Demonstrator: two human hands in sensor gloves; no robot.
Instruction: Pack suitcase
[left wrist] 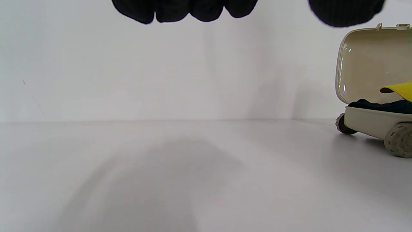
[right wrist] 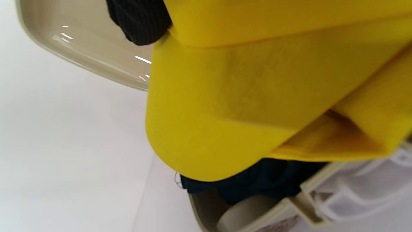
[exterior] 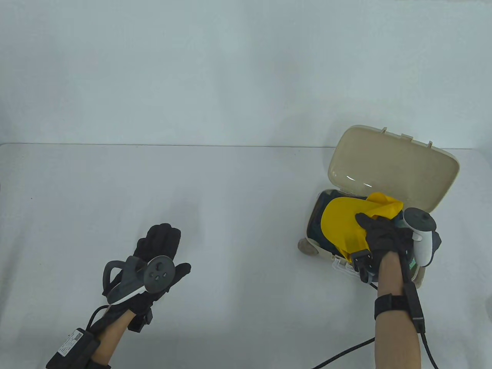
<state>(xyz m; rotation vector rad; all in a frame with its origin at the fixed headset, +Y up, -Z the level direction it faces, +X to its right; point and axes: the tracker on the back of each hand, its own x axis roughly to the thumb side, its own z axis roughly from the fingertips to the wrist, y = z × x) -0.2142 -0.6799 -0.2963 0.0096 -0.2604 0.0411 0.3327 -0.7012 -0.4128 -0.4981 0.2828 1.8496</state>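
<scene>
A small beige suitcase (exterior: 396,169) lies open at the right of the table, its lid up. A dark garment (exterior: 317,223) lies inside it. My right hand (exterior: 378,230) grips a folded yellow cloth (exterior: 342,223) over the open case. In the right wrist view the yellow cloth (right wrist: 244,96) fills the frame above the dark garment (right wrist: 257,183). My left hand (exterior: 161,242) lies flat and empty on the table at the left, fingers spread. The left wrist view shows the suitcase (left wrist: 370,122) at the far right, with the yellow cloth (left wrist: 399,90) above it.
The white table (exterior: 230,200) stretches between the hands. The suitcase's wheels (left wrist: 397,140) rest on the table. A black cable (exterior: 346,351) runs from my right wrist to the front edge.
</scene>
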